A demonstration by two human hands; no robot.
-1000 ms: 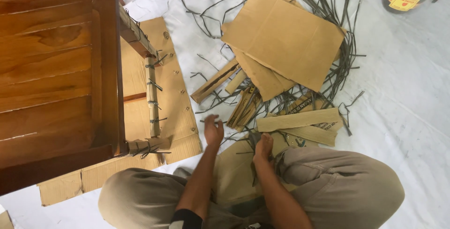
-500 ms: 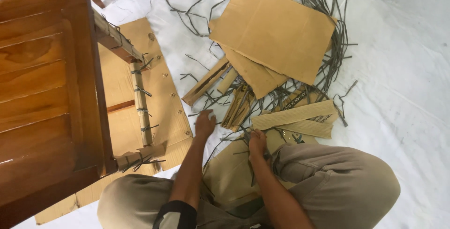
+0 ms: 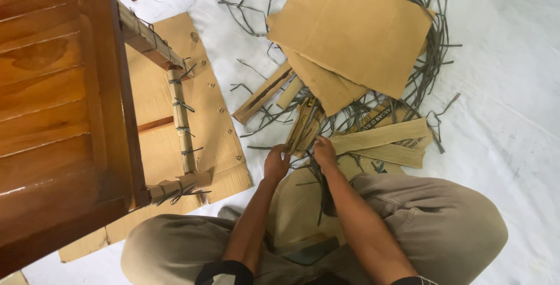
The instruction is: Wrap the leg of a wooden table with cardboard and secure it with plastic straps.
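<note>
The person sits cross-legged on a white floor sheet (image 3: pixel 501 116), and both hands meet over a pile of dark plastic packing straps (image 3: pixel 429 57) and cardboard scraps that lies just in front of the knees. The left hand (image 3: pixel 276 163) is curled, its fingers closed around a few of the dark straps at the near edge of the pile, beside a bundle of narrow folded cardboard strips (image 3: pixel 303 129). The right hand (image 3: pixel 324 151) sits just to the right of it, close but apart from it, fingers bent down onto the same straps; whether it truly pinches one or only presses on them cannot be told. Just right of the right hand lie two ribbed corrugated cardboard strips (image 3: pixel 382 136), stacked at a slight angle. Beyond the hands, farther into the pile, a large flat cardboard sheet (image 3: pixel 356 28) rests on top of other brown sheets, with strap ends splayed out around it. Left of the pile, well apart from the hands, a dark varnished wooden furniture piece (image 3: pixel 58 104) stands on a flattened cardboard panel (image 3: pixel 213 116), and one of its rails (image 3: pixel 182 123) is wrapped in cardboard bound with short strap ties. Under the forearms another cardboard piece (image 3: pixel 297 203) lies between the person's legs.
</note>
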